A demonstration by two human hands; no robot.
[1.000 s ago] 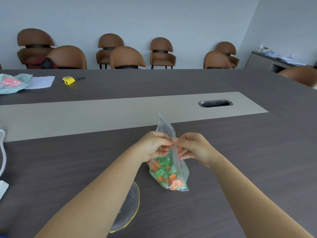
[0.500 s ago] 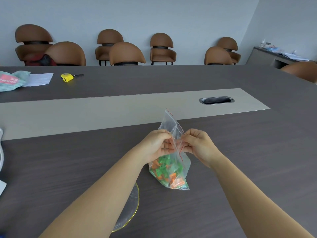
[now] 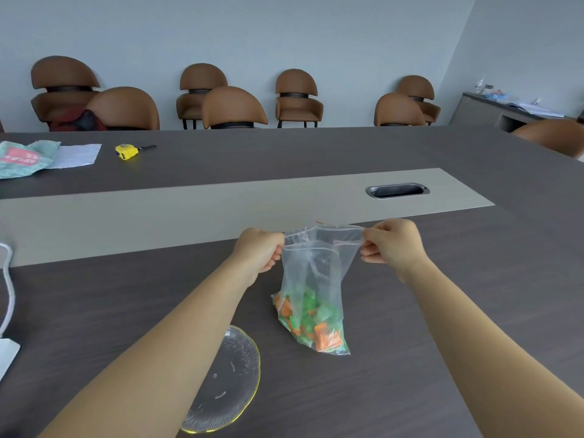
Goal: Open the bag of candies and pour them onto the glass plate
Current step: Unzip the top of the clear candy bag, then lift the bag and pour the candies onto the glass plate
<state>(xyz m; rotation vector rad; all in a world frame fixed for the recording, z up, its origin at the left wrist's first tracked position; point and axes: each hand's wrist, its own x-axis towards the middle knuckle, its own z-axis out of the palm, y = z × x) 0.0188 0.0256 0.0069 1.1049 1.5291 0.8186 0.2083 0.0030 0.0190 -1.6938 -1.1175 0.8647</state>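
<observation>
A clear zip bag (image 3: 311, 279) holds green and orange candies (image 3: 311, 324) heaped in its bottom, which rests on the dark table. My left hand (image 3: 260, 252) pinches the left side of the bag's mouth and my right hand (image 3: 392, 245) pinches the right side. The mouth is stretched wide between them and gapes open. The glass plate (image 3: 232, 384), clear with a yellow rim, lies near the table's front, just left of the bag; my left forearm covers part of it.
A pale strip with a cable slot (image 3: 397, 190) runs across the table behind the bag. Farther back lie a yellow tape measure (image 3: 127, 152), a white paper (image 3: 76, 155) and a teal packet (image 3: 23, 158). A white cable (image 3: 8, 286) is at the left edge. Brown chairs line the wall.
My hands have moved apart, pulling the bag's mouth from pinched shut to wide open. The bag now hangs upright and stretched between them.
</observation>
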